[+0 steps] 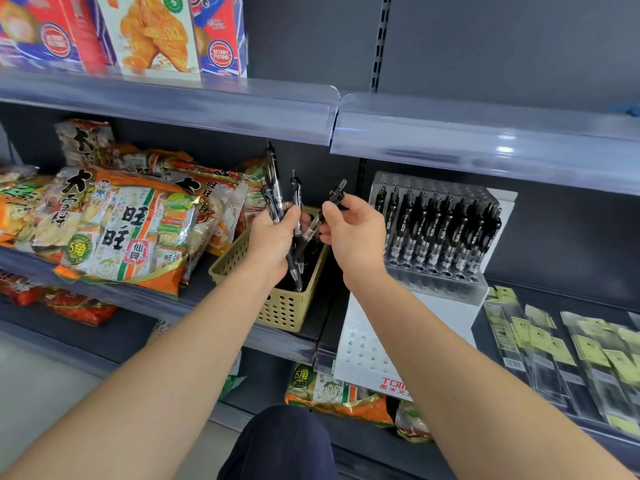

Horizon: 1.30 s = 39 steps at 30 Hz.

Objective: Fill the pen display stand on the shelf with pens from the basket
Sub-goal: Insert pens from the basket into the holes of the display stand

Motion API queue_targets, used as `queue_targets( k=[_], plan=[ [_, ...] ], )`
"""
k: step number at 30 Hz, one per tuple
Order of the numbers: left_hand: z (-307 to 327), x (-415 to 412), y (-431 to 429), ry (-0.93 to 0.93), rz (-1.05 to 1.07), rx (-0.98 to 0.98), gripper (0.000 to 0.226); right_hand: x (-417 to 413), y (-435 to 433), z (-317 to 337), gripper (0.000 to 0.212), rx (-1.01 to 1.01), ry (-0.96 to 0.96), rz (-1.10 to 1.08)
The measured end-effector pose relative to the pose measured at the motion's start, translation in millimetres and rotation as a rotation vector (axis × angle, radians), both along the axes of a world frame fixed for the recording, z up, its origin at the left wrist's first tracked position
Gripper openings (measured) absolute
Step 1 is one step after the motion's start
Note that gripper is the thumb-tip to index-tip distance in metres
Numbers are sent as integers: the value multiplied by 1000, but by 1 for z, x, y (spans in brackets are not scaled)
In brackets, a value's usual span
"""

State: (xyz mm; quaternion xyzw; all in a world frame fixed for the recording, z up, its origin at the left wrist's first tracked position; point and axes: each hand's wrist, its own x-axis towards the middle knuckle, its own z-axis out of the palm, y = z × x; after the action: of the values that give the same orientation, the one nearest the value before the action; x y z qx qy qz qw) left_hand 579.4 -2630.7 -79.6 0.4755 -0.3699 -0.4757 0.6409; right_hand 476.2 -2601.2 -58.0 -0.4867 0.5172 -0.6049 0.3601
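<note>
Shelf [334,299]: basket [277,313], pen stand [436,289], snack bags [121,230]

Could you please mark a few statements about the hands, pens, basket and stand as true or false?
1. The left hand holds several pens. True.
2. The right hand is empty. False: its fingers pinch one pen.
3. The basket stands left of the stand. True.
4. The stand is completely full. False: its front holes are empty.
</note>
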Motion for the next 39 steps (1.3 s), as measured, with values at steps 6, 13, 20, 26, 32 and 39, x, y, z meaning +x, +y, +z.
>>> queue_targets(
  k=[6, 13, 20, 26, 32, 39],
  plan=[
    [14, -12, 8, -201, 192, -143, 14, -27, 14, 17, 13, -114, 3, -88],
    [27, -34, 19, 85, 51, -49, 14, -66, 22, 26, 19, -156, 96, -215],
    [4, -56, 38, 154, -91, 123, 19, -83, 27, 26, 14, -173, 174, -251],
    [-4, -65, 49, 131, -138, 148, 21, -80, 22, 30, 9, -255, 271, -274],
    [-9, -67, 56, 144, -135, 147, 18, -77, 14, 26, 14, -257, 411, -293],
    [-19, -63, 56, 157, -117, 168, 17, -73, 10, 28, 20, -181, 502, -350]
  ],
)
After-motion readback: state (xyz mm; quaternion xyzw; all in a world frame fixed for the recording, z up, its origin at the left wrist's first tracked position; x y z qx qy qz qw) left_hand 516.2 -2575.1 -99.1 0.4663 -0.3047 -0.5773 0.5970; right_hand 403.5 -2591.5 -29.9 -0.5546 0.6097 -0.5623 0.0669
